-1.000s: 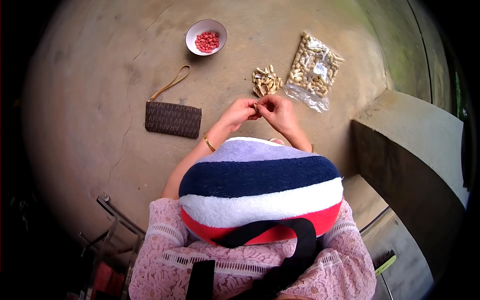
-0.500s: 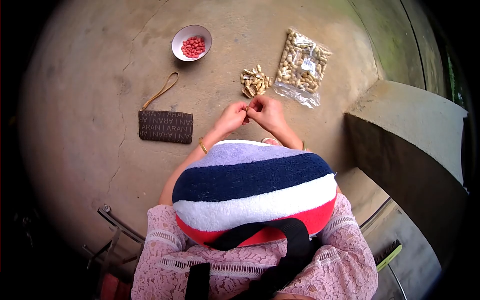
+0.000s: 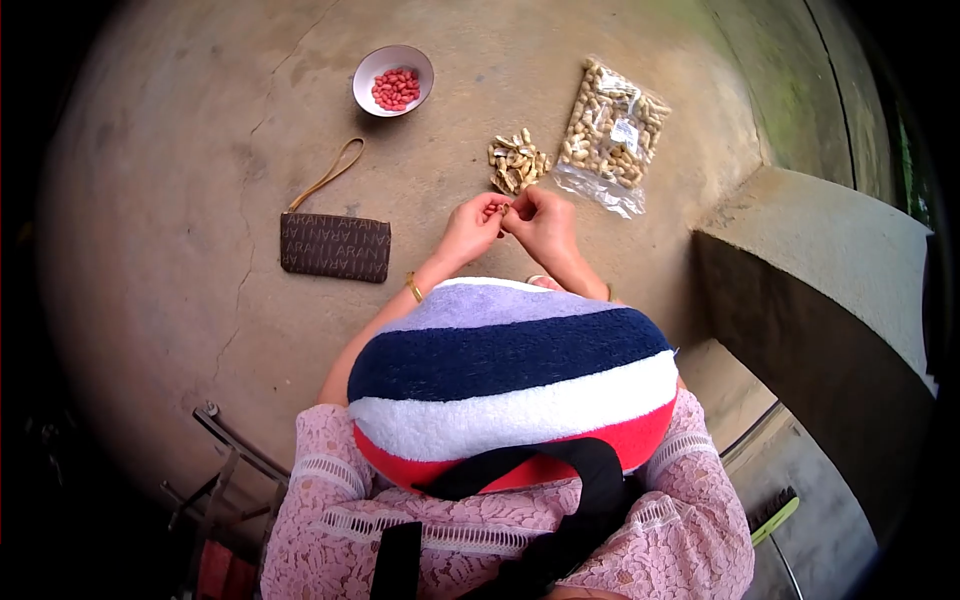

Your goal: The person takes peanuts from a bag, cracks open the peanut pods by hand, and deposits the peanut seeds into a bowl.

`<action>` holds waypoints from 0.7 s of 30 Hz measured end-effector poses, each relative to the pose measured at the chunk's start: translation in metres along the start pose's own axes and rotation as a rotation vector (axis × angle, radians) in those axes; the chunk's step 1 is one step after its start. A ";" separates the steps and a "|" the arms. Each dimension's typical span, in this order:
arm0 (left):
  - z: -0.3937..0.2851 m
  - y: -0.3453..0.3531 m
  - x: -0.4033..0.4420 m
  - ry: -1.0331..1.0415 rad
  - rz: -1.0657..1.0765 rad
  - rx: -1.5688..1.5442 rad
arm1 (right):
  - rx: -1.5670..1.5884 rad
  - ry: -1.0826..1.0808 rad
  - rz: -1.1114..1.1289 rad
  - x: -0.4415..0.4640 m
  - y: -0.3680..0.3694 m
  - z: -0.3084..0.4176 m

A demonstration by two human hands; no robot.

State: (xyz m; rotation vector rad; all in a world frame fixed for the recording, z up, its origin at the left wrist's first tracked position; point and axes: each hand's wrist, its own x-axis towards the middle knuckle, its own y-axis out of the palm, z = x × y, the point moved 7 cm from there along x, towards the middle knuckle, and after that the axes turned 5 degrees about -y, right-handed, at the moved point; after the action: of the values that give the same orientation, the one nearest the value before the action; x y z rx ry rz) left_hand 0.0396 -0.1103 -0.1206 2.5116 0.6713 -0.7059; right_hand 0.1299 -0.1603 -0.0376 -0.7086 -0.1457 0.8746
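Observation:
My left hand (image 3: 471,230) and my right hand (image 3: 545,224) meet in front of my lap, fingertips pinched together on a small peanut (image 3: 504,209). Reddish kernels seem to show at the fingers of my left hand. Just beyond the hands lies a heap of cracked peanut shells (image 3: 517,163). To its right rests a clear plastic bag of unshelled peanuts (image 3: 612,125) with a white label. Farther off on the left, a white bowl (image 3: 364,88) holds red peanut kernels (image 3: 396,90).
A dark brown lettered pouch (image 3: 336,248) with a tan wrist strap lies left of my hands. A striped cushion (image 3: 515,350) covers my lap. On the right stands a concrete ledge (image 3: 820,240). A green-edged brush (image 3: 775,517) and a metal frame (image 3: 235,440) are lower down.
The fingers have shifted slightly around the peanut, and reddish kernels now show at my left hand. The whole view has moved a little; the bowl, bag and shells lie as before.

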 end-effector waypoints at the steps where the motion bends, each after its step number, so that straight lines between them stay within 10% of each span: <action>1: -0.003 -0.001 -0.002 -0.002 -0.008 -0.001 | 0.037 0.023 -0.035 0.000 -0.001 -0.002; 11: -0.015 -0.001 -0.008 -0.158 0.104 -0.588 | -0.129 -0.467 -0.063 -0.002 -0.008 0.033; 21: -0.021 -0.005 -0.010 -0.133 0.143 -0.721 | 0.066 -0.340 -0.101 -0.003 -0.009 0.032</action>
State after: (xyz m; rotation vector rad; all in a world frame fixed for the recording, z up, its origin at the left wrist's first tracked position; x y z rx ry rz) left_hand 0.0366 -0.0987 -0.0999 1.8113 0.5615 -0.4609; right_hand 0.1209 -0.1505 -0.0073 -0.4824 -0.4499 0.8935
